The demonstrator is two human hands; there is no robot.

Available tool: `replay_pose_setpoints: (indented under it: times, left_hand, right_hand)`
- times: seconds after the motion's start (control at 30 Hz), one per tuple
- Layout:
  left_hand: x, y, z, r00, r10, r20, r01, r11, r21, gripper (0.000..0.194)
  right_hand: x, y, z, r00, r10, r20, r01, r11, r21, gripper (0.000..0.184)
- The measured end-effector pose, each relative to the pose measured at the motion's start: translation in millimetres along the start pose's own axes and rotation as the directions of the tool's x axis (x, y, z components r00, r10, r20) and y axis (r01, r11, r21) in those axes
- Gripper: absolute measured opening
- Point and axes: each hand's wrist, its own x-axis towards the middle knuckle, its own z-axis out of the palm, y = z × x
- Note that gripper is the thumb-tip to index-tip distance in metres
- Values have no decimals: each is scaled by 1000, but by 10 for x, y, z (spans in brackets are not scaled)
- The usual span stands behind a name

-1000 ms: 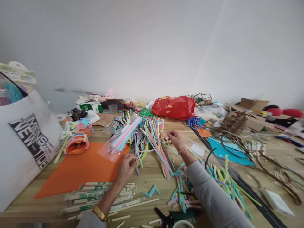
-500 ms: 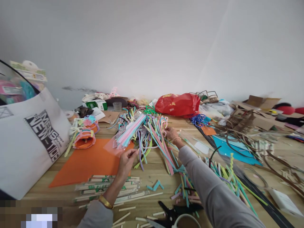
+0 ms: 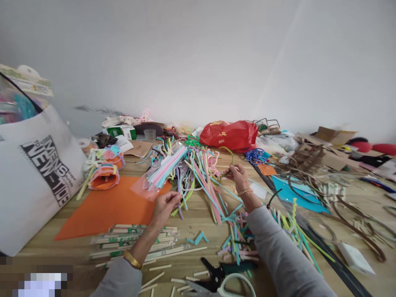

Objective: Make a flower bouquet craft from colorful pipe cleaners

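Observation:
A big heap of pastel pipe cleaners (image 3: 192,173) lies in the middle of the wooden table (image 3: 198,222), partly spilling from a clear plastic bag (image 3: 154,181). My left hand (image 3: 165,205) rests at the heap's near edge, fingers pinched on the ends of a few strands. My right hand (image 3: 238,173) is raised at the heap's right side, fingers closed on a green pipe cleaner (image 3: 228,154) that curves up above it. Both sleeves are grey; a gold bangle (image 3: 132,260) sits on the left wrist.
An orange sheet (image 3: 105,210) lies left, with a small orange craft basket (image 3: 103,177) and a white tote bag (image 3: 34,177) beyond. Wrapped chopsticks (image 3: 133,243) and black-handled scissors (image 3: 216,276) lie near me. A red plastic bag (image 3: 230,136), blue sheet (image 3: 293,194) and cardboard scraps (image 3: 321,159) crowd the right.
My right hand has pulled a green pipe cleaner up and to the right out of the heap. The left hand stays at the heap's near edge. The view has shifted slightly.

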Motion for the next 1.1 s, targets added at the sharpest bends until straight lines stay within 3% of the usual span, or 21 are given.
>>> replay_pose_setpoints:
  times: [0.23,0.47,0.57,0.63,0.73,0.9,1.1]
  left_hand:
    - [-17,23,18,999,-12,30,13,999,-34,34]
    - [-36,44,22,997,-10,78,11,1000,-21,30]
    - [-67,107,46,991,-3,133,5,1000,-17,28]
    - [-104,180,74,983,-4,182,9,1000,-23,28]
    - [-183,315,124,963,-26,267,39,998,-44,28]
    - [-323,506,197,916,-61,397,105,990,-90,24]
    - [-379,548,232,882,-85,464,159,980,-122,27]
  right_hand:
    - [-208,-231,-144,981,-141,-134,169,961,220,30]
    - [-630,-588,-58,943,-299,-147,325,924,201,23]
    - [-878,-704,53,949,-315,-19,313,930,192,21]
    - [-1029,-735,130,954,-271,129,237,943,232,19]
    - [-1218,-712,237,943,-223,246,145,943,300,18]
    - [-1463,-579,362,919,-210,335,86,933,349,19]
    - [-1637,-486,408,859,-288,424,177,943,281,22]
